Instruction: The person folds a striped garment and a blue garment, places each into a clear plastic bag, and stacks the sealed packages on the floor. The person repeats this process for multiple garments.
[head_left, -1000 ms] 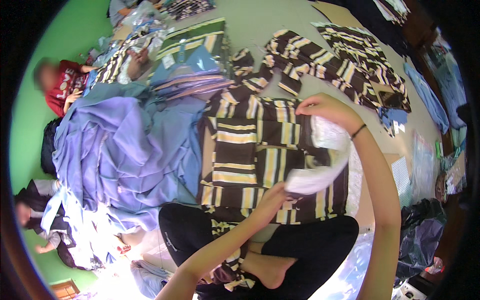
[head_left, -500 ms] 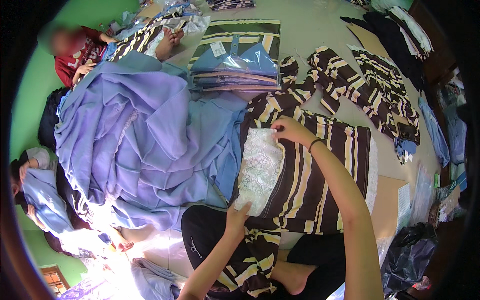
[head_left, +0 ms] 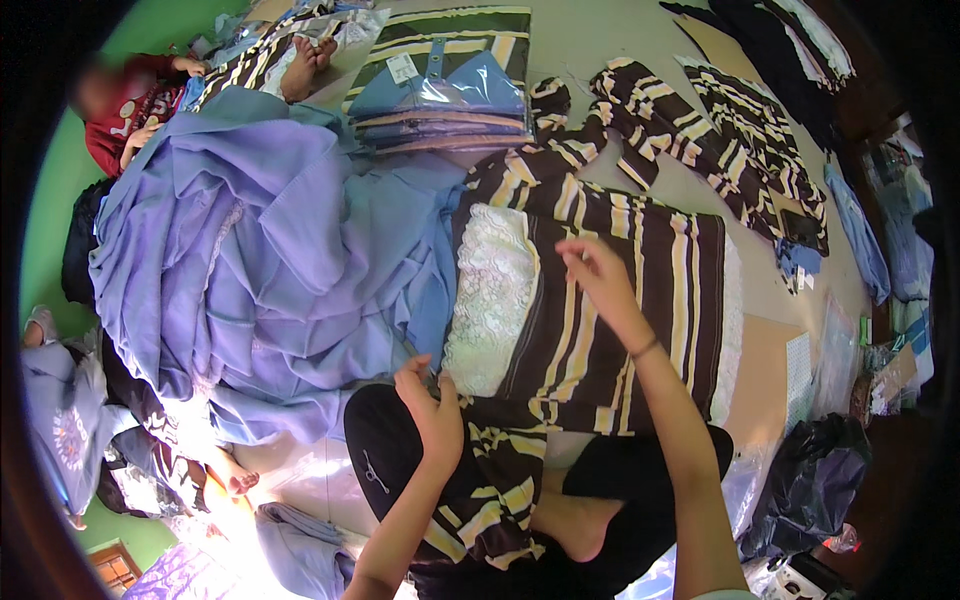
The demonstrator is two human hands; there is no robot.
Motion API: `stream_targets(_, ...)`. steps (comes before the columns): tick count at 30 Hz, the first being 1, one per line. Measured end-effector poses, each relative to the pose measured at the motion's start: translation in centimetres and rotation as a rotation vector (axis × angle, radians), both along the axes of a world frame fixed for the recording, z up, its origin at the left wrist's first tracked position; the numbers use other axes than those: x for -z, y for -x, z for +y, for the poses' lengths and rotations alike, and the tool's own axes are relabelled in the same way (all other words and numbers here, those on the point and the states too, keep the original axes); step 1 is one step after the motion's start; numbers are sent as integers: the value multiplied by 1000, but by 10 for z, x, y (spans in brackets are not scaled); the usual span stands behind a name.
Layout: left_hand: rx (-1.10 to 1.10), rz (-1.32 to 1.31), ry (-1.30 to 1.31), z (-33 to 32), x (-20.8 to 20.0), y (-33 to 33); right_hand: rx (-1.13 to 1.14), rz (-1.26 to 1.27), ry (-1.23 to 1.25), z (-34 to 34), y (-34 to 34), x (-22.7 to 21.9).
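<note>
A brown, cream and yellow striped garment (head_left: 640,310) lies spread flat before me, its left end edged with a wide band of white lace (head_left: 487,300). Over the striped cloth, just right of the lace, hovers my right hand (head_left: 603,285), fingers loosely bent and apart, holding nothing. My left hand (head_left: 432,412) is at the lace's lower left corner, thumb and forefinger spread, with no cloth visibly gripped. A striped sleeve (head_left: 500,490) drapes across my lap.
A large heap of lavender-blue cloth (head_left: 250,240) lies at left. Beyond the garment stands a stack of bagged folded shirts (head_left: 440,90). More striped garments (head_left: 740,150) lie at far right, a black plastic bag (head_left: 810,485) at near right. Two other people sit at left.
Both hands have let go of the lace band. My right hand has moved right over the stripes; my left has shifted left. The whole view has moved slightly.
</note>
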State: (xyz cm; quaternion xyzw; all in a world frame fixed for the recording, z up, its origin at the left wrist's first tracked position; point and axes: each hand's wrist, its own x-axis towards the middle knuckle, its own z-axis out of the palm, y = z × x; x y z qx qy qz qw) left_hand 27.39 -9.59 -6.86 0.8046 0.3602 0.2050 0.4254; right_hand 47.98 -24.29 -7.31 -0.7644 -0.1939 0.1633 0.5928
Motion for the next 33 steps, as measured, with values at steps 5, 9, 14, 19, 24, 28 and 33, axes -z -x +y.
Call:
stream_targets(5, 15, -11, 1436, -17, 8, 18, 9, 701, -289, -33, 115, 0)
stream_targets(9, -159, 88, 1463, -30, 23, 17, 130, 1208, -659, -31, 177, 18)
stream_targets(14, -140, -11, 1068, -21, 16, 11, 349, 1427, -970, -11, 202, 44)
stream_targets(19, -379, -158, 601, 4, 2, 1, 560, 1365, -1022, 18, 203, 54)
stream_targets(24, 156, -148, 149, 15, -11, -64, 516, 1388, -1053, 33, 199, 55)
stream_targets(28, 729, -246, -199, -6, -5, -149, 402, 1341, -832, 12, 196, 43)
stream_targets(33, 1193, -150, -316, -60, 23, -190, 387, 212, 324, -65, 194, 21)
